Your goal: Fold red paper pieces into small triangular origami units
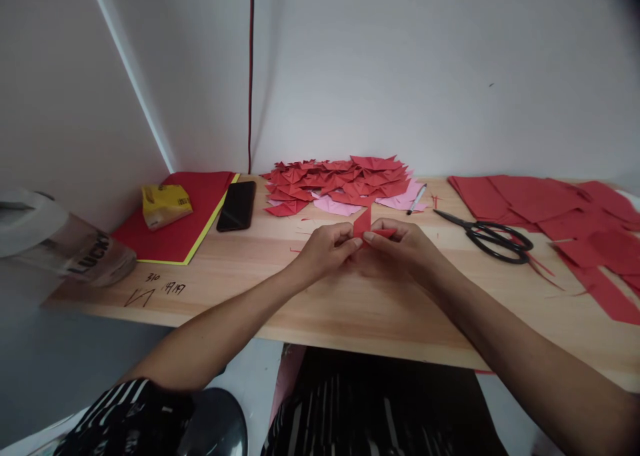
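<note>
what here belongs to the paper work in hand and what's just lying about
Likely part of the job: held red paper, folded red pieces, loose red sheets, scissors.

Likely just lying about: phone, yellow packet, container marked LUCKY.

Held paper (363, 221): plain red. Far pile (335, 179): red over pink paper (337, 207). Right: red sheets (530, 199), black scissors (471, 226). Left: yellow-edged red card (203, 199), yellow packet (167, 204), black phone (237, 206). Tabletop (320, 319): pale wood grain, black handwriting (173, 288) near left. Sleeve (125, 416): black, white stripes.
</note>
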### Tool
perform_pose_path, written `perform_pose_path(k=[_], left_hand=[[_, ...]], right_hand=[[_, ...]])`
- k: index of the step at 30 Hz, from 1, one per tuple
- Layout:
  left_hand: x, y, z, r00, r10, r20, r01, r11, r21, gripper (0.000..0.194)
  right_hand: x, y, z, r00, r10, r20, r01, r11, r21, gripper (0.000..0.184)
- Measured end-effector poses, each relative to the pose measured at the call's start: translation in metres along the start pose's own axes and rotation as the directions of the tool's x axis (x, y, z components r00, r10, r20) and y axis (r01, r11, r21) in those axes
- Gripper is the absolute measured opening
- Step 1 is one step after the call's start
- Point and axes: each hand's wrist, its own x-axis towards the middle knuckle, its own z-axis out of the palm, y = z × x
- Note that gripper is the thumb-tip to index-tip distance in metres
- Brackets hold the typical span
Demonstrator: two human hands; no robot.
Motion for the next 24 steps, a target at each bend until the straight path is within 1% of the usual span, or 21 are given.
perform_pose_path(k=[2,5,8,11,14,17,19,21,24], left_hand=[[-0.002,0.003,-0.002,1.000,0.006,0.009,-0.007,0.997,0.073,0.023],[-0.003,0.006,-0.003,0.999,-0.014,0.046,0.009,0.995,0.095,0.022],[-0.003,0.007,-0.003,0.996,-0.039,0.082,0.035,0.998,0.047,0.024],[-0.004,0.008,-0.002,0.990,-0.064,0.124,0.072,0.996,-0.057,0.025],[-0.004,0.010,-0.003,0.984,-0.044,0.172,0.073,0.983,-0.166,0.025],[-0.004,0.012,-0.004,0.984,-0.018,0.177,0.055,0.976,-0.209,0.028],[-0.004,0.011,-0.004,0.987,-0.017,0.162,0.047,0.983,-0.180,0.029],[-0.003,0.009,-0.004,0.988,-0.009,0.157,0.030,0.991,-0.128,0.027],[-0.003,0.006,-0.002,0.987,0.000,0.161,0.013,0.997,-0.076,0.023]], right_hand=[[0.000,-0.001,-0.002,0.996,0.052,0.074,-0.051,0.999,-0.015,0.036],[0.000,-0.005,-0.003,0.989,0.043,0.141,-0.037,0.998,-0.042,0.033],[-0.002,-0.008,-0.003,0.981,0.031,0.193,-0.019,0.998,-0.062,0.032],[-0.006,-0.008,-0.004,0.973,0.003,0.233,0.008,0.999,-0.047,0.032],[-0.009,-0.007,-0.006,0.967,-0.024,0.254,0.013,0.999,0.047,0.032],[-0.008,-0.006,-0.005,0.968,-0.013,0.251,-0.013,0.995,0.104,0.031],[-0.006,-0.005,-0.004,0.973,0.009,0.229,-0.024,0.998,0.063,0.034],[-0.003,-0.005,-0.003,0.977,0.025,0.210,-0.019,0.999,-0.027,0.037],[-0.001,-0.002,-0.002,0.978,-0.004,0.208,0.031,0.991,-0.130,0.042]])
